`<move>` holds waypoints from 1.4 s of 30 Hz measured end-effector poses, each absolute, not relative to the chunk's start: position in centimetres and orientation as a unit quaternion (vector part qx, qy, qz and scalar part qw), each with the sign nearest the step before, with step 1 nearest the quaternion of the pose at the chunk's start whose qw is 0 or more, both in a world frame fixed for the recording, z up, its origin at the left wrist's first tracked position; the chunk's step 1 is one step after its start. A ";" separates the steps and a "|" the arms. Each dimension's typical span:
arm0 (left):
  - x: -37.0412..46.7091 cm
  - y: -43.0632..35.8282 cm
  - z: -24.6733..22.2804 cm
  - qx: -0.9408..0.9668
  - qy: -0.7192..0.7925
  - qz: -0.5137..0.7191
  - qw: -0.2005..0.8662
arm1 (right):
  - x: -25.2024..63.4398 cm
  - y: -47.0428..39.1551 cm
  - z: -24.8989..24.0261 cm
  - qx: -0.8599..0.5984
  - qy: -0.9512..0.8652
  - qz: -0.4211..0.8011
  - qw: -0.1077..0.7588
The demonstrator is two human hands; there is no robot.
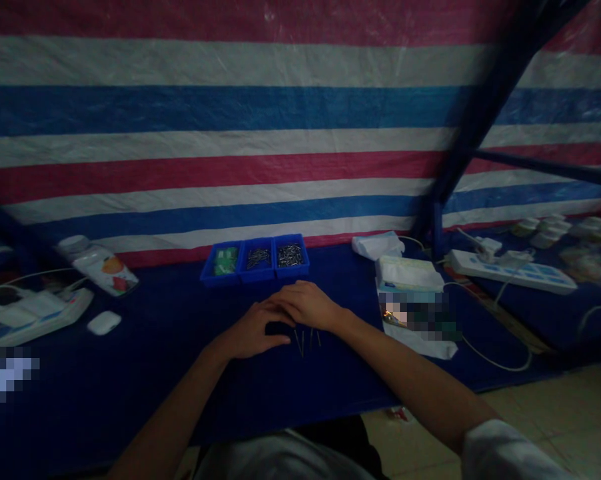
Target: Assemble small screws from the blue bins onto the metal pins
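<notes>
My left hand (pixel 254 331) rests low over the dark blue tabletop, thumb held apart from the fingers, with nothing visible in it. Its fingertips are partly covered by my right hand (pixel 308 305), whose fingers stretch out across them. Just below the two hands lie several thin, long metal pieces like screws or pins (pixel 302 343), loose on the table. Beyond the hands are three blue bins side by side: the left bin (pixel 211 273) holds green packets, while the middle bin (pixel 258 274) and right bin (pixel 293 271) hold small metal parts.
At left are a white bottle (pixel 105 267), a power strip (pixel 75 308) and a small white case (pixel 104 323). A tissue pack (pixel 410 273) sits at right, near another power strip (pixel 515 272) with cables. A striped sheet (pixel 280 147) hangs behind; a dark frame post (pixel 435 223) rises at right.
</notes>
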State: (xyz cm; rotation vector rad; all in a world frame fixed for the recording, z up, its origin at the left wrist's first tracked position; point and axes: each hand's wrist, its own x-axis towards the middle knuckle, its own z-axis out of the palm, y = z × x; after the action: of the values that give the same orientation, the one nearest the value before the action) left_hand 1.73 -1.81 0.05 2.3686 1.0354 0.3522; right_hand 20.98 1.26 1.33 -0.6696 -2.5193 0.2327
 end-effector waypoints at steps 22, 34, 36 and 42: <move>1.9 -1.4 -1.3 0.883 0.393 0.156 0.205 | 20.9 0.9 1.2 -0.248 -0.918 0.071 0.300; 0.6 -0.4 0.4 0.789 0.507 0.299 0.177 | 20.8 1.7 0.4 -0.354 -0.888 0.071 0.284; 0.6 -0.5 0.5 0.774 0.515 0.322 0.179 | 20.8 2.0 0.2 -0.352 -0.885 0.091 0.290; 0.8 -0.7 0.5 0.750 0.520 0.365 0.185 | 20.6 2.2 0.2 -0.377 -0.840 0.200 0.336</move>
State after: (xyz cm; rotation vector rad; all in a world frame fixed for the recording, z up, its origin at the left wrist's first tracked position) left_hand 0.77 -0.66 0.55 2.1135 1.4660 1.0289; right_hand 20.60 2.19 0.17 -0.9820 -2.1910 0.5204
